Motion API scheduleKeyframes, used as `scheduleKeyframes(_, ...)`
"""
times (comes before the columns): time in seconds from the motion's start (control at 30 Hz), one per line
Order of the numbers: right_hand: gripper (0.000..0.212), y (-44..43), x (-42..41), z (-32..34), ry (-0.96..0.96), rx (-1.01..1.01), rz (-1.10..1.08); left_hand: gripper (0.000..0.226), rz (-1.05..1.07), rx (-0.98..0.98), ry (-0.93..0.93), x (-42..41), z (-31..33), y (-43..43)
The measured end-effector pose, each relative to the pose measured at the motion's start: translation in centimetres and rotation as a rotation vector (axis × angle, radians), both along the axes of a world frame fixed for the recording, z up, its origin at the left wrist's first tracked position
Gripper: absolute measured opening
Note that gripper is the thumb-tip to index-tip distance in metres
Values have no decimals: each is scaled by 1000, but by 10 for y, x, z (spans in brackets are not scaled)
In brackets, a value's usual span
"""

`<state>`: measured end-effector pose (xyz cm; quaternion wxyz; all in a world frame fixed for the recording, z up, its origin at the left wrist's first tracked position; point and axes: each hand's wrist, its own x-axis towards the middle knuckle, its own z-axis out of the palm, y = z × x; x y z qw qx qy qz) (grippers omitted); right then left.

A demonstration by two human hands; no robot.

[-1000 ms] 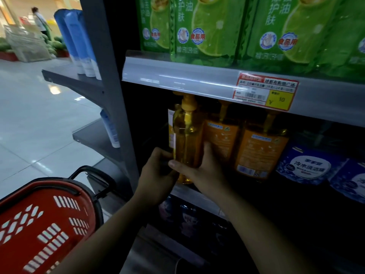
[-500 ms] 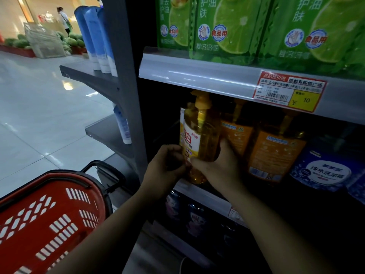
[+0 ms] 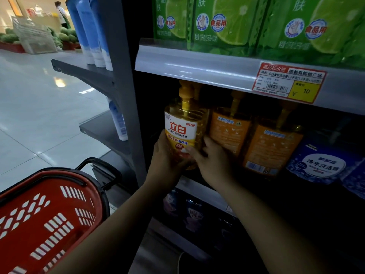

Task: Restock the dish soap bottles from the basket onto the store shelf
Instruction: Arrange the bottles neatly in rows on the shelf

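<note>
A yellow pump bottle of dish soap [image 3: 182, 123] with a white and red label stands upright at the left end of the middle shelf [image 3: 195, 185]. My left hand [image 3: 165, 161] wraps its lower left side and my right hand [image 3: 212, 162] grips its lower right side. Its label faces me. Two more orange soap bottles [image 3: 229, 129] stand to its right on the same shelf, backs turned out. The red basket [image 3: 47, 218] sits at the lower left, with no bottles visible in the part shown.
Green lime refill pouches [image 3: 223, 22] fill the shelf above, behind a price tag [image 3: 288, 82]. Blue and white packs [image 3: 322, 165] sit right of the orange bottles. A grey upright post [image 3: 122, 86] borders the bay; blue tubes [image 3: 88, 30] stand on the end shelf. Tiled aisle floor lies left.
The bottle has turned in my hands: first its side faced me, now the white label faces front. Both hands stayed on its lower part.
</note>
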<state>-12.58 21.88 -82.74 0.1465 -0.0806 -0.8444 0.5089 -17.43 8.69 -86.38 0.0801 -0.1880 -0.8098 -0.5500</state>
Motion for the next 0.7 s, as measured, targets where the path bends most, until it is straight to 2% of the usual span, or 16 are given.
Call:
scheduleKeyframes(0.23, 55, 9, 6, 3, -170, -59, 115, 102, 153, -67, 3, -5, 1, 5)
scheduleKeyframes(0.37, 43, 23, 21, 12, -131, -44, -111, 102, 265, -68, -60, 7, 5, 12)
scheduleKeyframes(0.43, 37, 33, 30, 14, -86, -34, -223, 78, 315, 37, -23, 15, 8, 14)
scheduleKeyframes(0.5, 35, 45, 36, 16, -60, -27, -300, 46, 254, 151, 26, 24, 14, 17)
scheduleKeyframes(0.57, 26, 56, 40, 18, -33, 9, -344, 20, 125, 77, 45, 32, 19, 21)
scheduleKeyframes(0.63, 14, 59, 44, 18, -35, 27, -345, 15, -8, -49, 62, 38, 20, 27)
scheduleKeyframes(0.7, 10, 58, 45, 15, -44, 1, -309, 25, -116, -77, 37, 39, 17, 34)
